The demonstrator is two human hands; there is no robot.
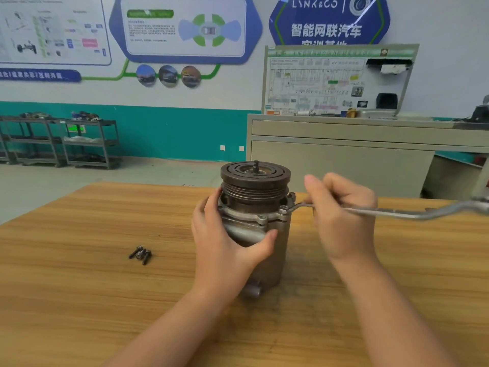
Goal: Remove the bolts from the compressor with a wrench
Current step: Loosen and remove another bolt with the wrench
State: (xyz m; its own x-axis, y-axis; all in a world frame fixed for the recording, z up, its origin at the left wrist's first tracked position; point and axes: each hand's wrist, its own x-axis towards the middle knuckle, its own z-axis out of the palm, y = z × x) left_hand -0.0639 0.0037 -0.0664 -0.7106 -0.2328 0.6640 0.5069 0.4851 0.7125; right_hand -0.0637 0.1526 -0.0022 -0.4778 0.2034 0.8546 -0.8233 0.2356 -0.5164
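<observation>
Head view shows the left hand [227, 239] wrapped round the body of the compressor [255, 221], thumb across its front and fingers curled behind. The compressor stands upright on the wooden table [79, 287], pulley end up. The right hand [341, 215] grips the shaft of a wrench [383, 211], fingers curled over it; the wrench's ring end sits on a bolt [283, 208] at the flange's right edge. Three loose bolts [140, 254] lie together on the table, left of the compressor. Behind stand a grey cabinet [344, 154] and metal shelves [66, 139].
</observation>
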